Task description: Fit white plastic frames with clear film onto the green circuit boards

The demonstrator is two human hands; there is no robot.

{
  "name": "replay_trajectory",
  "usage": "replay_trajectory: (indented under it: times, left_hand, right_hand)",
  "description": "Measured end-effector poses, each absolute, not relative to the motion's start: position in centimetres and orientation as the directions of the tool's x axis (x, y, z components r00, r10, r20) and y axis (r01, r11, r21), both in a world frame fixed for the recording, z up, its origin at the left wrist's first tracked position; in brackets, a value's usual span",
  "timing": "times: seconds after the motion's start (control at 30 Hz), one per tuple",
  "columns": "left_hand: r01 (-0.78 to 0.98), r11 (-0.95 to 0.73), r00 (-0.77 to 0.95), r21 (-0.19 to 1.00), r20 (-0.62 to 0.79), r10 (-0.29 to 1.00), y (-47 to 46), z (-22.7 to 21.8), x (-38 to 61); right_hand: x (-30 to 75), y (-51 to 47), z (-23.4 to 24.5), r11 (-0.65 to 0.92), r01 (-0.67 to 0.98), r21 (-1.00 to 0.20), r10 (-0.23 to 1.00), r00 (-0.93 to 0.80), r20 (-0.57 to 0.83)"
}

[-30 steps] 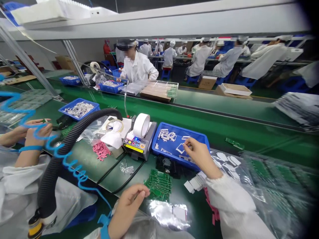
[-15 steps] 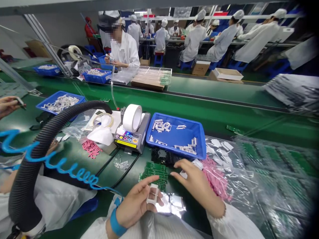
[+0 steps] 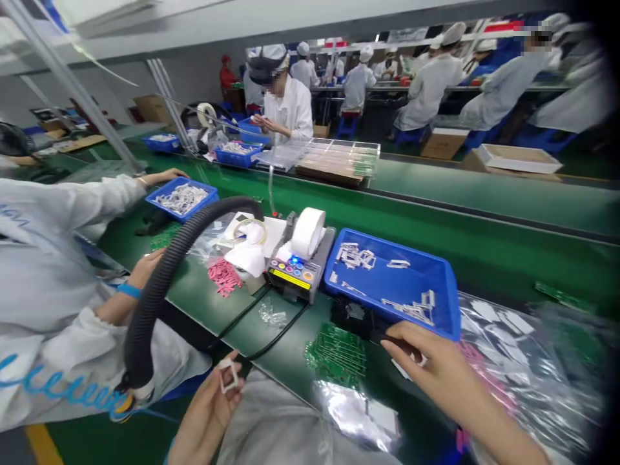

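My left hand point(image 3: 213, 403) is low at the bench's near edge, its fingers closed around a small white plastic frame point(image 3: 228, 376). Over the bench, my right hand point(image 3: 431, 358) has thumb and forefinger slightly apart, with nothing seen between their tips; its other fingers are partly hidden. Just below its fingers lies a white piece, mostly covered. Beyond that hand stands a blue bin point(image 3: 372, 255) with several white frames. To its left are a pile of green circuit boards point(image 3: 336, 352) and a shiny silver bag point(image 3: 349, 410).
A tape dispenser point(image 3: 295, 271) with a white roll stands left of the bin. Pink pieces point(image 3: 224, 278) lie beyond a black ribbed hose point(image 3: 162, 290). A co-worker point(image 3: 53, 258) sits at left, one hand by another blue bin point(image 3: 181, 199). Plastic sheets point(image 3: 527, 361) cover the right side.
The view has swung left, so the bench appears farther right. My left hand, still holding the frame, is now lower and away from the circuit boards. The neighbouring co-worker has come into fuller view.
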State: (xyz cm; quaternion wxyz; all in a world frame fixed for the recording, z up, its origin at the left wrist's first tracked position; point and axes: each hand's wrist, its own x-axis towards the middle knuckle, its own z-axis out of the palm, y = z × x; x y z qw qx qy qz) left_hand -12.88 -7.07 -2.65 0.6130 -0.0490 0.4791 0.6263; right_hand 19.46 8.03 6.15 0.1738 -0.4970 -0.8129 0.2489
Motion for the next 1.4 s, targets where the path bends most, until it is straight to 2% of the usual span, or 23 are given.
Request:
replay_trajectory:
  times: [0.1,0.2,0.3,0.43,0.5,0.6,0.73,0.83,0.9,1.0,1.13,1.3,1.4]
  left_hand:
    - [-0.865,-0.029,-0.431,0.5,-0.712,0.555,-9.4,-4.4,-17.7]
    - [-0.843,-0.178,-0.523,0.507,-0.698,0.489,-11.2,-4.6,-21.2]
    - [-0.806,-0.163,-0.57,0.569,-0.67,0.476,-12.7,-3.8,-22.7]
    - [-0.732,-0.062,-0.603,0.679,-0.602,0.524,-14.0,-2.9,-23.0]
    - [-0.682,-0.051,-0.63,0.73,-0.55,0.548,-14.3,-2.6,-23.1]
    - [-0.649,-0.116,-0.674,0.752,-0.498,0.545,-14.1,-2.6,-23.1]
    - [-0.73,-0.064,-0.598,0.68,-0.591,0.541,-12.7,-3.5,-21.4]
    - [-0.839,0.081,-0.398,0.538,-0.708,0.584,-11.2,-3.9,-17.9]
    - [-0.88,0.186,-0.229,0.436,-0.734,0.639,-10.0,-3.2,-15.1]
    - [-0.877,0.319,-0.007,0.359,-0.674,0.739,-7.4,-0.9,-11.2]
    - [-0.792,0.478,0.227,0.378,-0.545,0.807,-3.6,2.3,-7.1]
    - [-0.678,0.59,0.481,0.438,-0.342,0.807,-0.8,4.6,-3.9]
    - [-0.629,0.621,0.551,0.468,-0.294,0.781,-0.2,5.3,-2.8]
  right_hand:
    - [14.1,8.1,9.6,0.509,0.548,-0.664,0.764,-0.643,0.055]
    - [5.7,8.0,10.3,0.584,0.371,-0.722,0.517,-0.856,-0.021]
    - [-3.4,6.8,7.7,0.491,0.31,-0.814,0.271,-0.943,-0.195]
    - [-12.6,2.5,3.2,0.361,0.325,-0.874,0.094,-0.945,-0.312]
    - [-14.8,-0.2,1.7,0.285,0.336,-0.898,0.103,-0.942,-0.32]
    - [-15.4,-2.8,1.0,0.192,0.346,-0.918,0.183,-0.932,-0.313]
    - [-11.6,-0.9,2.4,0.145,0.369,-0.918,0.218,-0.917,-0.335]
    - [-5.6,3.4,5.6,0.157,0.329,-0.931,0.257,-0.924,-0.283]
    - [-0.8,5.9,8.3,0.181,0.293,-0.939,0.332,-0.917,-0.223]
    - [6.1,7.5,11.3,0.374,0.193,-0.907,0.477,-0.879,0.01]
    - [12.4,6.6,12.0,0.511,0.192,-0.838,0.575,-0.801,0.168]
    - [16.4,6.0,10.3,0.481,0.187,-0.857,0.578,-0.803,0.149]
    - [17.5,6.2,9.7,0.52,0.213,-0.827,0.563,-0.814,0.144]
